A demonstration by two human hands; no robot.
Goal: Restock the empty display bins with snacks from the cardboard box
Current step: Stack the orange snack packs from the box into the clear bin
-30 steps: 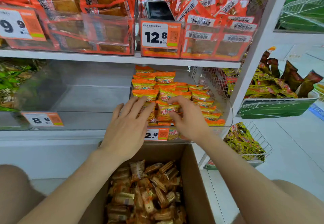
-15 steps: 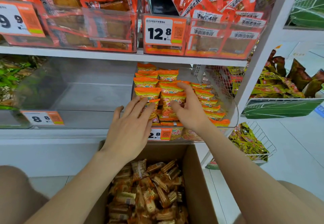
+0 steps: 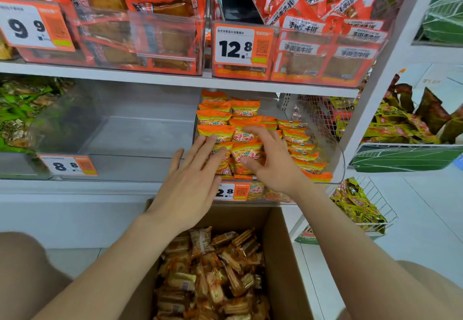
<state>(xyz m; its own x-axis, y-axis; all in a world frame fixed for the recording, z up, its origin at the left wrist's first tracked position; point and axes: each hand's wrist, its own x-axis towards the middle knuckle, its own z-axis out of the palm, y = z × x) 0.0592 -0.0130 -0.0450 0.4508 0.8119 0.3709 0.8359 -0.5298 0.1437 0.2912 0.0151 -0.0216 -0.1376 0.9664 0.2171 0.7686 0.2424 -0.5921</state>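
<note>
Orange snack packets (image 3: pixel 244 107) fill the clear bin (image 3: pixel 337 166) on the middle shelf, stacked in rows. My left hand (image 3: pixel 190 184) reaches in from the left with straight fingers, its fingertips pressing on the front packets. My right hand (image 3: pixel 274 161) lies spread over the middle stack, fingers across the top and thumb against a packet's front. To the left stands an empty clear bin (image 3: pixel 125 131) with an 8.8 price tag (image 3: pixel 67 165). Below my arms, the open cardboard box (image 3: pixel 278 244) holds several brown and orange wrapped snacks (image 3: pixel 213 277).
The upper shelf carries bins of red packets (image 3: pixel 325 51), with a phone (image 3: pixel 239 10) propped on one. Green packets (image 3: pixel 17 109) lie at far left. A wire basket of yellow packets (image 3: pixel 358 201) and a green bin (image 3: pixel 400 159) stand to the right. My knees flank the box.
My right hand has slid up from the front packets onto the middle stack. My left hand has moved slightly forward against the packets.
</note>
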